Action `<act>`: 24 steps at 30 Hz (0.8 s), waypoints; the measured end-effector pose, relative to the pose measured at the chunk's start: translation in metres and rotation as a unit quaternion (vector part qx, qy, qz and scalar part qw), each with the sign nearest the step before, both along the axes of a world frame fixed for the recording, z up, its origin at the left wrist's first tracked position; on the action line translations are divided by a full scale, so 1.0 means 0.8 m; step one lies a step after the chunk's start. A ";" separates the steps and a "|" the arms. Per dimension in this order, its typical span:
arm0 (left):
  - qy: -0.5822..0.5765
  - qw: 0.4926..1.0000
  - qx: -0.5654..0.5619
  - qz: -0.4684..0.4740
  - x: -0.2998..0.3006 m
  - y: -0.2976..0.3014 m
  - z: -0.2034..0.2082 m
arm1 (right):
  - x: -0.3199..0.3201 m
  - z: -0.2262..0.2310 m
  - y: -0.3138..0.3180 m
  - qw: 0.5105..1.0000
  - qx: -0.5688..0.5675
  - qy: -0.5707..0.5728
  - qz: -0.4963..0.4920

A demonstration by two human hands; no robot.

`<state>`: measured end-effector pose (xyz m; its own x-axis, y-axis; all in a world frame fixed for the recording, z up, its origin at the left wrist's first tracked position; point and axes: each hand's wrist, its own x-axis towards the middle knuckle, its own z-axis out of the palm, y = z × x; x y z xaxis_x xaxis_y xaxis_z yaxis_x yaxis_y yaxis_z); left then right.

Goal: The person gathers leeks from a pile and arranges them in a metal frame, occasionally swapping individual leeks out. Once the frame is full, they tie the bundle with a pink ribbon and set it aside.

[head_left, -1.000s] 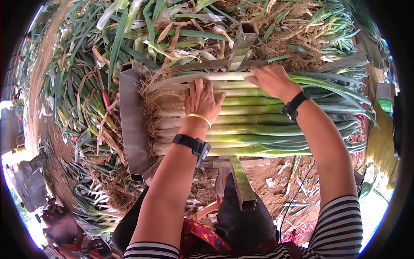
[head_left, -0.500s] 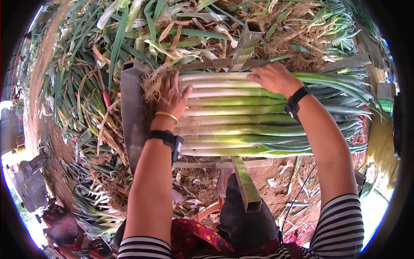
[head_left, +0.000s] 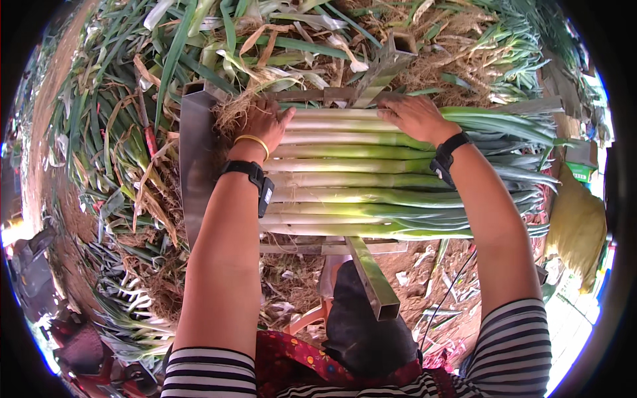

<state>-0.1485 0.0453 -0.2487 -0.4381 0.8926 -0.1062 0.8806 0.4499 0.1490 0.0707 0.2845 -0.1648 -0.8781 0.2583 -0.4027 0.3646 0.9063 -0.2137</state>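
A row of several long green onions [head_left: 345,180] lies side by side across a metal rack, white root ends to the left and green leaves to the right. My left hand [head_left: 264,126] is at the root end of the farthest green onion [head_left: 345,114], thumb on the near side and fingers bent over the far side. Farther right, my right hand [head_left: 418,119] curls over the same stalk where it turns green. The fingertips of both hands are partly hidden. Stringy roots [head_left: 232,116] stick out beside my left hand against the upright metal plate [head_left: 199,159].
Loose green onions [head_left: 106,146] and trimmings heap up behind and to the left of the rack. Square metal tubes [head_left: 373,282] jut from it at front and back. A red-handled tool [head_left: 150,141] lies in the left heap. A yellow sack [head_left: 576,225] stands at right.
My left hand has slid toward the far edge, and its fingers have bent over it. My right hand keeps about the same place on the stalk. The whole view has shifted slightly.
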 end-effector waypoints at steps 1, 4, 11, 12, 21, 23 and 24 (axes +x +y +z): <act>-0.001 0.996 -0.050 -0.076 0.000 -0.006 0.006 | -0.004 0.008 -0.001 0.993 -0.016 -0.118 -0.013; -0.077 0.993 -0.037 0.076 0.009 -0.031 0.029 | 0.013 0.031 -0.010 0.990 0.038 -0.137 -0.005; -0.179 0.983 0.006 -0.030 0.087 -0.102 0.207 | 0.117 0.050 0.041 0.978 0.177 -0.095 -0.056; -0.176 0.983 0.023 -0.041 0.102 -0.124 0.240 | 0.131 0.059 0.044 0.983 0.151 -0.070 -0.081; -0.111 0.985 -0.011 0.134 0.201 -0.350 0.327 | 0.298 0.265 -0.104 0.938 0.276 0.157 -0.139; -0.166 0.976 -0.008 0.144 0.221 -0.371 0.331 | 0.356 0.270 -0.091 0.935 0.262 0.148 -0.185; -0.161 0.977 0.004 0.138 0.232 -0.372 0.336 | 0.383 0.264 -0.083 0.935 0.239 0.131 -0.227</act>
<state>0.0370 -0.2525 0.0197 -0.6070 0.7472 -0.2707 0.6335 0.6605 0.4030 0.3769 0.2183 0.0464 -0.6869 0.7236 0.0678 0.7266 0.6858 0.0412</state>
